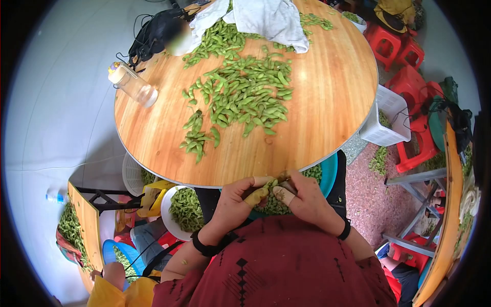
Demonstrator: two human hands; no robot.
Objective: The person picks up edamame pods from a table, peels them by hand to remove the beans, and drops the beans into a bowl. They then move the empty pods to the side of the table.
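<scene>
Both hands meet at the front edge of the round table, above a teal basin (330, 176) holding shelled green beans. My left hand (239, 199), with covered fingertips, is closed in a pinch on a green soybean pod (270, 185). Against the same pod presses my right hand (302, 197), its thumb and fingers closed and also wearing fingertip covers. Part of the pod is hidden by the fingers. A heap of green soybean pods (250, 92) lies on the table, with a small cluster (197, 135) nearer to me.
White cloths (271, 23) lie over more pods at the table's (332, 92) far side. A clear bottle (135, 87) stands at left. A white bowl (169, 217) of pods sits below left. At right are a white crate (386, 117) and red stools (381, 43). Another person's knee (148, 243) shows lower left.
</scene>
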